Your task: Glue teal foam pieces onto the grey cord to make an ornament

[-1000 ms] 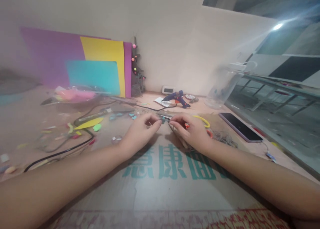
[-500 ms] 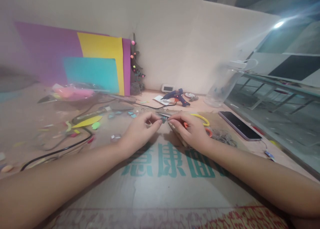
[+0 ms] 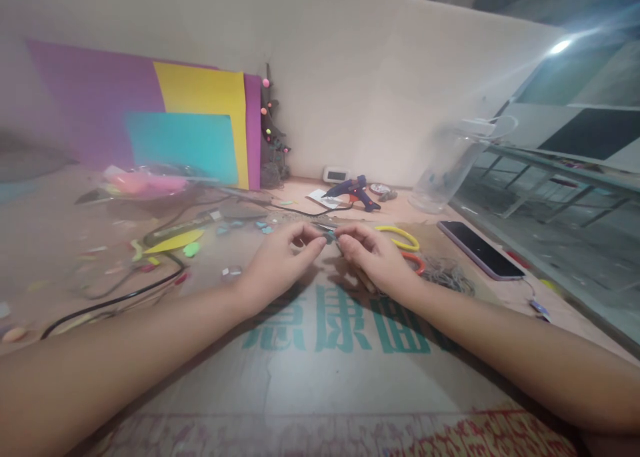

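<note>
My left hand (image 3: 287, 260) pinches thumb and forefinger at one side of a small dark bluish piece (image 3: 330, 237). From the other side, my right hand (image 3: 375, 257) closes its thumb and fingertips on that same piece, which is too small and blurred to name. Just beyond the fingertips lie the metal blades of a pair of scissors; its yellow handle loop (image 3: 403, 237) and orange handle loop (image 3: 415, 262) show past my right hand, which hides the rest. Under my right palm is a slim light-brown stick (image 3: 367, 282), partly covered.
A blue glue gun (image 3: 354, 192) rests at the back, its black cord running left. Right of my hands are tangled grey string (image 3: 447, 277) and a phone (image 3: 480, 249). A clear plastic jug (image 3: 443, 170) stands behind. Coloured scraps and foam sheets (image 3: 185, 147) occupy the left.
My right fingertips have shifted slightly left, closer to my left hand, and the orange bit seen between the fingers is now covered. The whole view has tilted a little.
</note>
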Motion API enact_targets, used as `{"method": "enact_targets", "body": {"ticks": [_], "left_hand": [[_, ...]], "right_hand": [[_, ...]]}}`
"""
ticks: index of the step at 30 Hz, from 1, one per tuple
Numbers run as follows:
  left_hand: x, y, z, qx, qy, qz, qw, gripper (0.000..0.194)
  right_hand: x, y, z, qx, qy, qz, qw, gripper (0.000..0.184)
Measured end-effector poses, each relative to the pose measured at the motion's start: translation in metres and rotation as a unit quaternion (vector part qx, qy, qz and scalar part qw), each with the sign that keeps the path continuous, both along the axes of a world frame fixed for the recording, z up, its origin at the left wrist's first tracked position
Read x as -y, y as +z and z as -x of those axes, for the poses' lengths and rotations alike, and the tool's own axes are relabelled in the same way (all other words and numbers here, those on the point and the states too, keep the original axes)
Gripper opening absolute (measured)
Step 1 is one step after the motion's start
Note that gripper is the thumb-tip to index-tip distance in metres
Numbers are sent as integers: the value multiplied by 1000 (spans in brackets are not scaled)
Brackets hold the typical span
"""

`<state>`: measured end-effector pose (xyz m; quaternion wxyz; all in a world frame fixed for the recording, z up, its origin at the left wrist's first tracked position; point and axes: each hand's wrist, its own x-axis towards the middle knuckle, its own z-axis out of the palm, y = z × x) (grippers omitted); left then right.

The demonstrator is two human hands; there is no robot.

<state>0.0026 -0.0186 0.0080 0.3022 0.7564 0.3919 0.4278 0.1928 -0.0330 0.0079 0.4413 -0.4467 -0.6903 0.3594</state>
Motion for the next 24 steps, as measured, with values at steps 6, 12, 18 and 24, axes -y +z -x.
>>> {"method": "enact_targets", "body": {"ticks": [6, 12, 18, 24], "left_hand": [[1, 1, 0, 0, 19, -17, 1000, 14], [1, 0, 1, -10, 12, -28, 999, 14], [1, -1, 0, -14, 0, -36, 999, 15], [3, 1, 0, -7, 4, -36, 999, 16]], "right_hand": [[3, 0, 2, 47, -61, -124, 989, 19], [7, 4, 3, 149, -85, -231, 958, 5], [8, 4, 4, 149, -49, -228, 961, 5], [4, -1, 1, 68, -52, -129, 988, 24]]}}
